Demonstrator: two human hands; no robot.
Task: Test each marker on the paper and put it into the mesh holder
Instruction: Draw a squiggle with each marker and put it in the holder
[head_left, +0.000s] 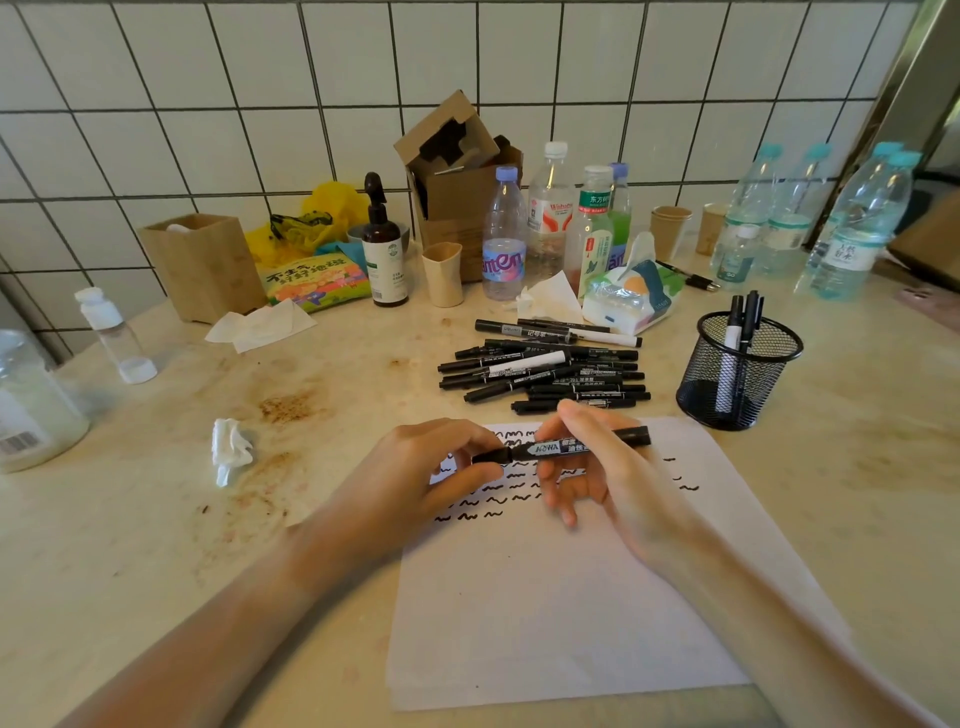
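A beige stone countertop (156, 545), stained with brown marks left of centre, is observed below a white tiled wall (182, 104). A white sheet of paper (571, 597) is laid flat on the countertop at the near edge, its upper part covered with rows of short black squiggles. A torn cardboard box (457, 182) is stood against the wall, with a wooden box (202, 265) to its left and a group of plastic water bottles (831, 223) at the far right. A black mesh holder (740, 374) is placed upright on the countertop just beyond the paper's right corner; a few markers are seen standing inside it. A pile of black markers (545, 371) is laid on the countertop between the paper's far edge and a tissue pack (631, 296). A brown pump bottle (383, 249) is stood near a beige cup (443, 273). The left hand (431, 467) is held above the paper with its fingers curled, the thumb and fingertips pinching the left end of a black marker (563, 446). The right hand (597, 467) is closed around the middle of the same marker, the thumb on top and the index finger beneath, the other fingers loosely bent below. The marker is held roughly level, just above the squiggles, not touching the paper. Whether its cap is on cannot be told. A crumpled tissue (231, 449) is noted left of the hands.
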